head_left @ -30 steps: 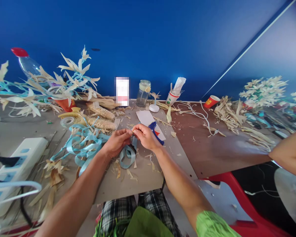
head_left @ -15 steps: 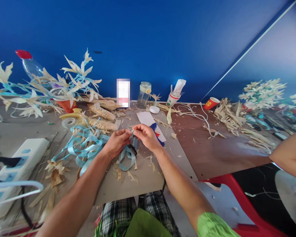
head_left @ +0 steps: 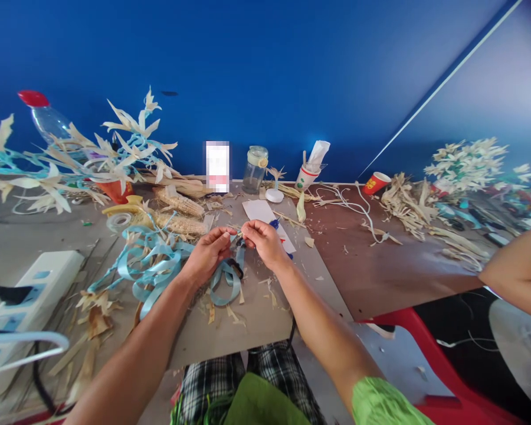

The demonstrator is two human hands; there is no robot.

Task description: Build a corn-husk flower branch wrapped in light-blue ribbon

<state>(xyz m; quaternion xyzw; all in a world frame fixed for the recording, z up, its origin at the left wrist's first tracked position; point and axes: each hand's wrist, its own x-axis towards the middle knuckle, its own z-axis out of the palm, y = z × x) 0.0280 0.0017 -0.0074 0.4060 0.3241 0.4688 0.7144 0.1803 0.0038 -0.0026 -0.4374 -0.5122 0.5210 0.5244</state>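
Observation:
My left hand (head_left: 210, 252) and my right hand (head_left: 264, 243) are held close together above the board, thumb and fingertips pinched. Between them is something small and thin that I cannot make out. A strip of light blue ribbon (head_left: 225, 290) lies in a loop just below the fingers, beside a small dark object (head_left: 236, 268). Left of my left hand is a tangled heap of blue ribbon (head_left: 148, 265) with pale husk pieces in it. Behind my right hand, a blue-and-red item shows only in part on a white card (head_left: 261, 211).
Dried corn cobs (head_left: 179, 202) and a roll of tape (head_left: 119, 222) lie at left, near husk-flower branches (head_left: 48, 183) and a power strip (head_left: 35, 307). A jar (head_left: 254, 171), cup (head_left: 307, 176) and red cup (head_left: 376, 183) stand at the back. Another person's arm (head_left: 520, 268) is at right.
My fingertips have drawn slightly apart, both hands still pinching. The whole view has shifted a little, with the surroundings sliding left.

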